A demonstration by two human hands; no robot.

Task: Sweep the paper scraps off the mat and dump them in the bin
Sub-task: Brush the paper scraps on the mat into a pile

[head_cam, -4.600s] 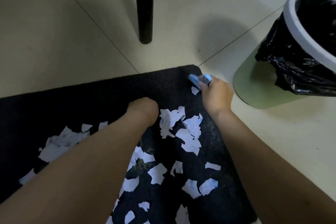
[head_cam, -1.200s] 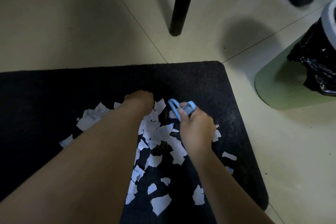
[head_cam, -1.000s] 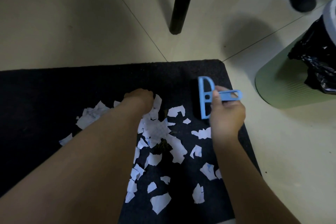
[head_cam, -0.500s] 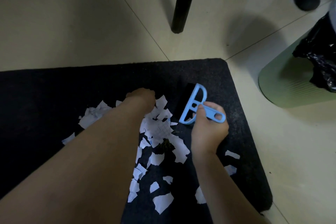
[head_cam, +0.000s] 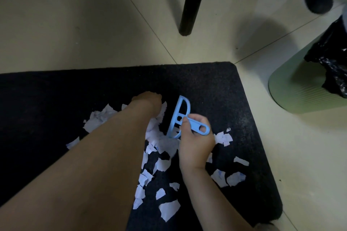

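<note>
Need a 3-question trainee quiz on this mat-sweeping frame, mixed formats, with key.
1. True or false: the right hand grips the blue brush.
2. The green bin stands: A) on the mat B) on the floor to the mat's right C) left of the chair leg.
3. Fill in: the paper scraps lie on the black ____.

Key: 1 true. 2 B. 3 mat.
</note>
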